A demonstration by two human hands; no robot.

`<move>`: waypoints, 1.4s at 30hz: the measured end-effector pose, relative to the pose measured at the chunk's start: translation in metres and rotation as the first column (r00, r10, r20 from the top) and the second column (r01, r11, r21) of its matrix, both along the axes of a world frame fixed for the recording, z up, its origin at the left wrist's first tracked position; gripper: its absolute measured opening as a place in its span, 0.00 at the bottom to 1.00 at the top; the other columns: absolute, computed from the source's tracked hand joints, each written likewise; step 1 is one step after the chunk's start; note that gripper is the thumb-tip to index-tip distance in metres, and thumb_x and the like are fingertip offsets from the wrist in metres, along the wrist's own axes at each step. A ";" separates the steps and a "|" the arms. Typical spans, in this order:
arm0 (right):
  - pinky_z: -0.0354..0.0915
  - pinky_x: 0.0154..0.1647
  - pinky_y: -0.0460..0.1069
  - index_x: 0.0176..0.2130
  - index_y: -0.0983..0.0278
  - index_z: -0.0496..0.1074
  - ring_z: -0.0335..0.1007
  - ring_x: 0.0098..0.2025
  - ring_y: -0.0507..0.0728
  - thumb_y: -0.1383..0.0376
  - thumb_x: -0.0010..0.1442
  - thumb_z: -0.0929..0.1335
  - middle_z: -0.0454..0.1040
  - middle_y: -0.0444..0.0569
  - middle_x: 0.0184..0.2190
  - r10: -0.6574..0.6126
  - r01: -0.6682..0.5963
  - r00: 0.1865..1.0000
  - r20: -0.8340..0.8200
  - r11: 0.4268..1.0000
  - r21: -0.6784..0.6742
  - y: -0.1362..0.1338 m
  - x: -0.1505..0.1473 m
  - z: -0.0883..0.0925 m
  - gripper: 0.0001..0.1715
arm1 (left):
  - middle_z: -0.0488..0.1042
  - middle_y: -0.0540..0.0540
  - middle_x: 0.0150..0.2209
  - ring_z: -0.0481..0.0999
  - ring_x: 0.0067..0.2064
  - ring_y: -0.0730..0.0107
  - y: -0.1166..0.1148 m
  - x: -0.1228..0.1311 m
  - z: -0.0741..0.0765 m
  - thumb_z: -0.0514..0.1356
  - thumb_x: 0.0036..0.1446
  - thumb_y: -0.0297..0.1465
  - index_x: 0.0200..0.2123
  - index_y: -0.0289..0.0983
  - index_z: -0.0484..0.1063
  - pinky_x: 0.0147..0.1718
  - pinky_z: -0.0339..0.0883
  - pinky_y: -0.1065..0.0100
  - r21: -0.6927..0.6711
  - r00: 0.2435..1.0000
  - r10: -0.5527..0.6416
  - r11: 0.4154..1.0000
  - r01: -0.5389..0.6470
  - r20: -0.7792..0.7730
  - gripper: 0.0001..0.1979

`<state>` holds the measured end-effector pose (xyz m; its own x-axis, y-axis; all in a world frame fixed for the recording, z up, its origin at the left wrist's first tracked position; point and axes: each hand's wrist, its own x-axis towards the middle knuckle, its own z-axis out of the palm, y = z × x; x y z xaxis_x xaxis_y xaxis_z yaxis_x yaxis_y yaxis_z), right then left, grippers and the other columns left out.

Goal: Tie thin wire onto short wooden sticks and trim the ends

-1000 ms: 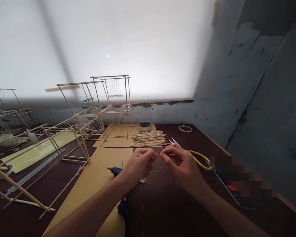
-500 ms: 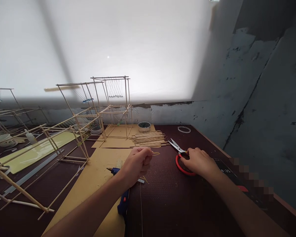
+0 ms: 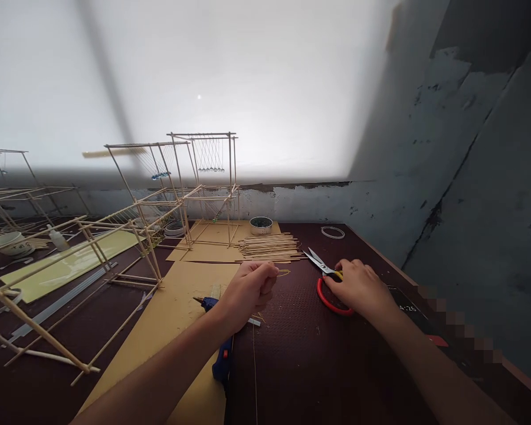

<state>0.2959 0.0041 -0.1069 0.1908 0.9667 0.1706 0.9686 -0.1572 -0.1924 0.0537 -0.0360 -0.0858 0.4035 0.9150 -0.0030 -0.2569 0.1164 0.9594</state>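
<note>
My left hand (image 3: 250,295) is closed in a pinch on a thin yellow thread (image 3: 284,272), whose small loop sticks out past the fingertips. A fine strand hangs down below this hand. My right hand (image 3: 358,289) has its fingers curled at the handles of red-handled scissors (image 3: 321,264). The blades lie partly spread, pointing away to the left, and one handle is partly hidden by the fingers. A blue glue gun (image 3: 221,360) lies beside my left forearm, partly covered by it.
Several thin wooden sticks (image 3: 269,248) lie behind my hands, near a round tin (image 3: 261,225). Stick frames (image 3: 183,200) with hanging beads stand at left. A phone (image 3: 409,307) lies by my right wrist. A clear ring (image 3: 332,232) lies at the back right.
The view has shifted slightly. My left hand keeps its pinch on the thread, and my right hand stays at the scissors with barely any movement.
</note>
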 end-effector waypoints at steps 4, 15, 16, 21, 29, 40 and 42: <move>0.64 0.34 0.55 0.34 0.65 0.73 0.74 0.44 0.71 0.58 0.53 0.71 0.75 0.61 0.39 -0.018 0.021 1.000 0.024 0.991 -0.133 0.007 0.015 -0.009 0.13 | 0.48 0.58 0.19 0.43 0.16 0.83 -0.001 0.000 0.002 0.58 0.55 0.34 0.21 0.39 0.52 0.14 0.34 0.74 0.009 1.000 0.001 1.000 -0.001 -0.012 0.17; 0.62 0.32 0.53 0.32 0.65 0.71 0.76 0.38 0.70 0.60 0.48 0.72 0.76 0.60 0.31 -0.059 0.058 0.998 -0.004 0.990 -0.125 0.011 0.014 -0.010 0.12 | 0.48 0.58 0.20 0.43 0.16 0.84 -0.002 -0.002 0.006 0.59 0.55 0.36 0.22 0.39 0.52 0.13 0.34 0.75 0.016 1.000 0.008 1.000 -0.008 -0.003 0.18; 0.63 0.33 0.54 0.33 0.65 0.71 0.76 0.39 0.71 0.60 0.47 0.72 0.76 0.61 0.33 -0.067 0.065 0.998 -0.012 0.993 -0.100 0.010 0.013 -0.008 0.13 | 0.49 0.58 0.19 0.44 0.16 0.84 -0.002 -0.002 0.006 0.59 0.55 0.36 0.22 0.39 0.52 0.13 0.34 0.75 0.022 1.000 0.010 1.000 -0.010 -0.002 0.18; 0.63 0.35 0.53 0.41 0.64 0.69 0.73 0.39 0.65 0.52 0.54 0.69 0.74 0.56 0.35 -0.043 0.046 0.981 -0.187 0.999 0.015 0.005 0.004 0.010 0.21 | 0.49 0.58 0.18 0.46 0.15 0.84 0.004 -0.006 0.003 0.59 0.54 0.37 0.21 0.39 0.53 0.13 0.37 0.76 0.103 0.994 0.105 0.989 -0.105 0.004 0.18; 0.55 0.25 0.48 0.33 0.62 0.61 0.48 0.22 0.49 0.39 0.62 0.62 0.56 0.39 0.24 0.114 -0.712 -0.089 -0.990 0.688 0.143 -0.031 -0.037 0.012 0.29 | 0.47 0.59 0.17 0.45 0.17 0.83 0.019 -0.018 0.005 0.58 0.56 0.37 0.21 0.39 0.53 0.15 0.41 0.77 0.262 0.918 0.396 0.883 -0.391 0.033 0.18; 0.54 0.23 0.45 0.37 0.63 0.62 0.47 0.22 0.48 0.35 0.65 0.53 0.55 0.40 0.24 -0.142 -0.931 -0.203 -0.969 0.334 0.146 -0.053 -0.057 -0.004 0.35 | 0.51 0.57 0.19 0.48 0.19 0.81 0.024 -0.027 0.005 0.58 0.57 0.37 0.21 0.39 0.53 0.17 0.44 0.76 0.320 0.833 0.541 0.774 -0.547 0.115 0.18; 0.55 0.23 0.45 0.37 0.63 0.61 0.47 0.22 0.48 0.35 0.65 0.52 0.55 0.40 0.24 -0.156 -0.933 -0.196 -0.968 0.333 0.135 -0.053 -0.058 -0.005 0.36 | 0.51 0.57 0.19 0.49 0.19 0.81 0.023 -0.026 0.006 0.57 0.57 0.37 0.21 0.39 0.54 0.17 0.44 0.75 0.326 0.831 0.542 0.769 -0.550 0.125 0.18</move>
<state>0.2383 -0.0485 -0.1119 -0.8880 0.4510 -0.0898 -0.1012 -0.3821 -0.9186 0.0276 -0.0127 -0.0802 -0.1684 0.9230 0.3459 -0.1998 -0.3756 0.9050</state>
